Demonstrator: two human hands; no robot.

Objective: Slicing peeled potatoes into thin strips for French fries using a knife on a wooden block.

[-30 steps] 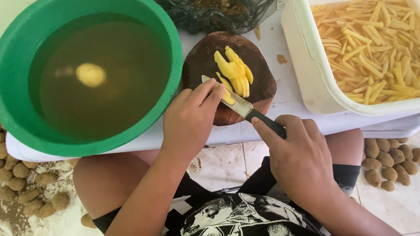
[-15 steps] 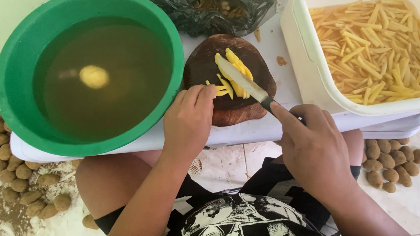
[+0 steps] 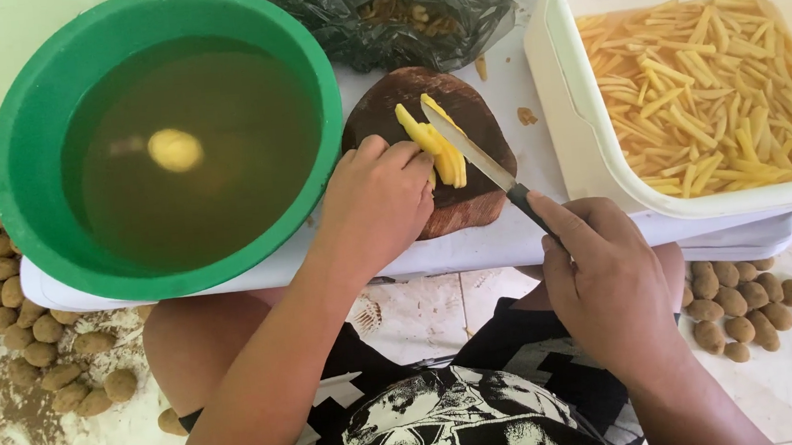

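A round dark wooden cutting board (image 3: 474,197) lies on a white tabletop. Yellow potato slices (image 3: 432,141) rest on it. My left hand (image 3: 380,200) presses down on the slices from the left, fingers curled over them. My right hand (image 3: 607,276) grips the dark handle of a knife (image 3: 470,151), whose blade lies across the right side of the slices, tip pointing away from me.
A green basin (image 3: 24,167) of murky water holds one peeled potato (image 3: 175,149). A white tub (image 3: 587,141) at the right holds several cut potato sticks in water. A dark plastic bag (image 3: 399,15) lies behind the board. Unpeeled potatoes (image 3: 8,319) lie on the floor at both sides.
The knife blade has moved up and away from me along the slices. My left hand has shifted up onto the slices, and the view has drifted slightly.
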